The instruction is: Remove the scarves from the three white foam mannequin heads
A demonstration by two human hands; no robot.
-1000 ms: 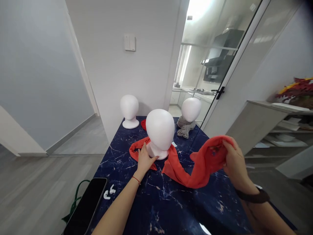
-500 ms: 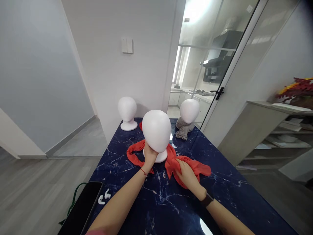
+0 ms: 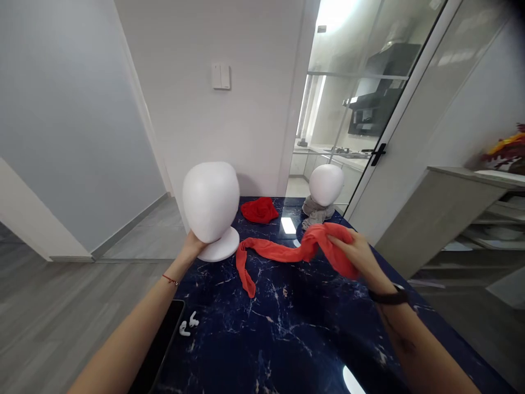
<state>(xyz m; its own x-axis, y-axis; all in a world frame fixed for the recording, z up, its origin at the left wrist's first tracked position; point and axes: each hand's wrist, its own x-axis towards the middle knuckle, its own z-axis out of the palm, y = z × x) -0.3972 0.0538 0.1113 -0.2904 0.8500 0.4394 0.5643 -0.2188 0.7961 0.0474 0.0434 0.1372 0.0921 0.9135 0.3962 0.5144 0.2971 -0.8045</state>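
My left hand point(image 3: 192, 244) grips the neck of a white foam head point(image 3: 210, 200) and holds it tilted at the table's left side, its round base point(image 3: 221, 246) low over the edge. My right hand point(image 3: 356, 253) is closed on one bunched end of an orange-red scarf point(image 3: 283, 253), raised a little above the dark blue marbled table point(image 3: 287, 328). The scarf's other end trails on the table toward the left front.
At the back a crumpled red cloth point(image 3: 258, 210) lies beside a second white head point(image 3: 326, 183) with a grey scarf point(image 3: 314, 212) at its neck. A black phone point(image 3: 161, 350) and white earbuds point(image 3: 187, 325) lie at the left front. A glass door stands right.
My left hand has carried the foam head left, off the scarf. My right hand has lifted the scarf's end and drawn it right, so the scarf now lies stretched out.
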